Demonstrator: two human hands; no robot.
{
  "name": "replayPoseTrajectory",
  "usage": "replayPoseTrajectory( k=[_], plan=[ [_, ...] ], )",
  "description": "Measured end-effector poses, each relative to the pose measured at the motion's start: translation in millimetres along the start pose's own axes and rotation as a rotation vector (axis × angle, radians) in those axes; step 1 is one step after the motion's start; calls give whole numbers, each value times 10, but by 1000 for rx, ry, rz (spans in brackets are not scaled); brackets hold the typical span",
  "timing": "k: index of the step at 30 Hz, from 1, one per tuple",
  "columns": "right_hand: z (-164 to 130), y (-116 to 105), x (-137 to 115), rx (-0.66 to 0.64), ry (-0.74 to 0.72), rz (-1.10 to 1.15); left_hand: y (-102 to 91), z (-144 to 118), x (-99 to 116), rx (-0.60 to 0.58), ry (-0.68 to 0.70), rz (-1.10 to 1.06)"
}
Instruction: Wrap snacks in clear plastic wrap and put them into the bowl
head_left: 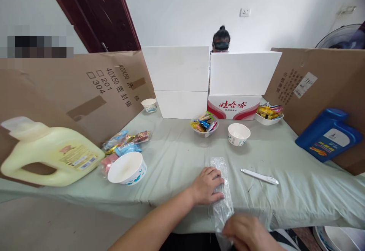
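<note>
Left hand point(207, 185) lies palm down on a clear plastic bag point(221, 190), fingers loosely spread and flat, pressing the bag against the pale green tablecloth point(176, 156) rather than gripping it. Right hand point(247, 232) sits at the near edge of the table, at the lower end of the same bag; its fingers curl over the plastic there, though how firmly they pinch it cannot be told from this angle. The bag runs lengthwise away from the person, its far end just past the left fingertips.

Just right of the bag lies a white pen point(259, 176), apart from both hands. Beyond it stands a small empty paper bowl point(238, 133), and beside that a clear bowl of wrapped sweets point(204, 123). A white tray of snacks point(269, 114) sits further right. To the left, a larger paper bowl point(127, 168) stands next to a loose heap of snack packets point(122, 144), with a yellow detergent jug point(48, 154) lying on its side. Another small cup point(149, 105) stands near the white foam boxes point(211, 80) at the back, behind which a person's head point(221, 40) shows. A blue jug point(327, 135) leans against the cardboard screen point(322, 87) on the right.
</note>
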State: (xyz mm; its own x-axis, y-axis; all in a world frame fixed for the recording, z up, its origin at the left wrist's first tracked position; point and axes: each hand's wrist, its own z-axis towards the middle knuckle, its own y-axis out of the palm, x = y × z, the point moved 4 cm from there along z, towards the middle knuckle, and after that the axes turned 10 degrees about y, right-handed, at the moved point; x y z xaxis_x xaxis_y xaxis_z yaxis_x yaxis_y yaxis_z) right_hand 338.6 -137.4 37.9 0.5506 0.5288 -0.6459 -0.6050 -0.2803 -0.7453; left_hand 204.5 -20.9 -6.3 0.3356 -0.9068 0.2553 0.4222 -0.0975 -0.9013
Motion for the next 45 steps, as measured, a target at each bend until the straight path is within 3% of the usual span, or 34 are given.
replayPoseTrajectory(
  k=[2, 5, 8, 11, 15, 23, 25, 29, 30, 35, 39, 45],
  plan=[
    [202, -192, 115, -11, 192, 60, -1, -17, -21, -14, 8, -7],
    [590, -437, 432, 91, 416, 39, -4, -18, -38, -39, 1, -8],
    [962, -497, 780, 126, 542, -16, -4, -6, -60, 0, -45, -54],
    [1189, -441, 996, 128, 592, -61, -27, 11, -98, 115, -76, -170],
    [1276, -367, 1089, 135, 651, -116, -75, 23, -139, 221, -71, -241],
    [1375, -346, 1129, 100, 708, -194, -37, 13, -103, 172, -20, -210],
    [1396, -334, 1135, 92, 717, -205, -61, -24, -119, 253, -63, -210],
    [1410, -310, 1140, 85, 724, -189, -247, -82, -244, 548, -252, -126],
    [1411, -309, 1144, 84, 724, -175, -276, -47, -262, 534, -237, -111],
    [1384, -323, 1188, 64, 747, -25, -179, 219, -333, 126, -149, -31],
    [1226, -300, 1156, 36, 833, 187, -84, 242, -344, 112, -152, 3],
    [723, -153, 1003, 56, 877, 353, -36, 194, -326, 99, -116, 41]
  ],
)
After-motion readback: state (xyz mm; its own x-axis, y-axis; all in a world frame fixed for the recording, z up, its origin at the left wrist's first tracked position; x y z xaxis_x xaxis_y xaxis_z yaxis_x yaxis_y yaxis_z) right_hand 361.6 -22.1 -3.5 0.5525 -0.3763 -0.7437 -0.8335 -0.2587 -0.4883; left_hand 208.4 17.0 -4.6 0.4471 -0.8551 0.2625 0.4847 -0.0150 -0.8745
